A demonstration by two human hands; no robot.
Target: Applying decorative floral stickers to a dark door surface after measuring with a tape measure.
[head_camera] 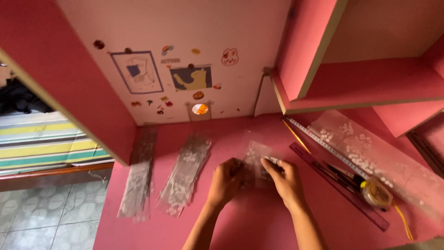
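Observation:
On the pink desk my left hand and my right hand both press on a clear plastic strip printed with white flowers. The fingers of each hand grip its near end, and the strip runs away from me toward the wall. It is blurred, so its edges are hard to make out.
Two stacks of similar printed clear strips lie to the left. A wide printed sheet, two rulers, a pencil, pens and a tape roll lie to the right. Pink shelves overhang at upper right.

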